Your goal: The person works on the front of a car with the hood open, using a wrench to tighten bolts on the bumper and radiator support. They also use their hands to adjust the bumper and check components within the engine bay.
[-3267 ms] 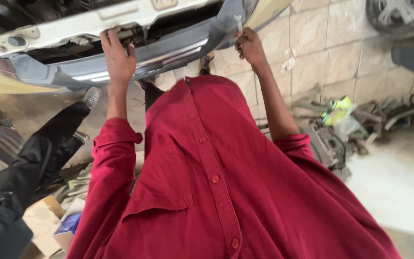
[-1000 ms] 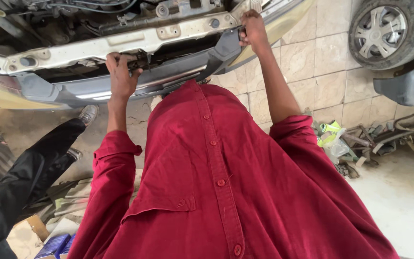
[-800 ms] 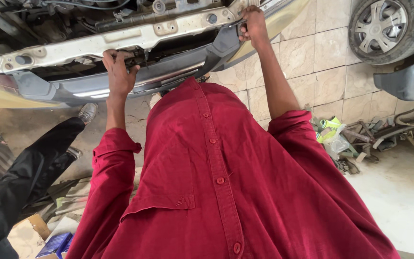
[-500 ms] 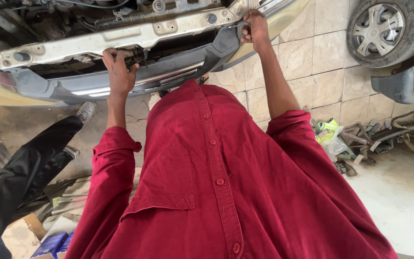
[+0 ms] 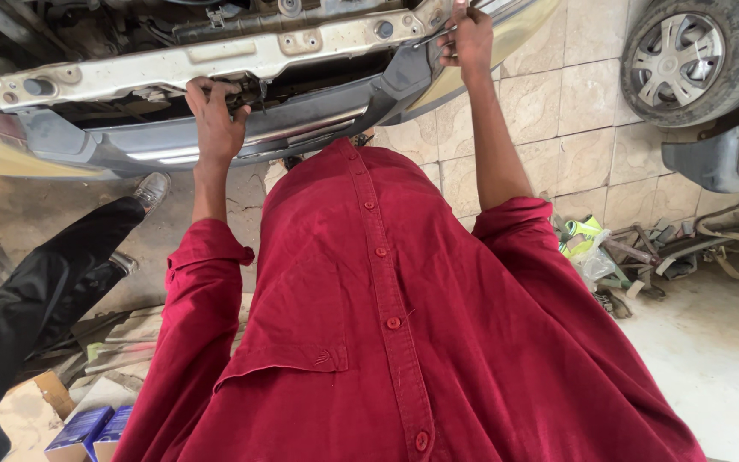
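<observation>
tiled garage floor | left hand [image 5: 215,120] stays clenched on bumper [image 5: 241,141] | right hand [image 5: 470,38] grasping wrench [image 5: 434,36], raised higher

Pale tiled floor [image 5: 575,111], dusty and cracked toward the left — under both raised hands and the car front they reach into. Below and right of the right hand [image 5: 470,38], a heap of straps, metal parts and a yellow-green bag [image 5: 588,244]; farther right, a wheel [image 5: 686,56] resting on the tiles. Well below the left hand [image 5: 215,120], flattened cardboard [image 5: 130,329] and two blue boxes [image 5: 96,432] — beside them a grey shoe [image 5: 152,188].
</observation>
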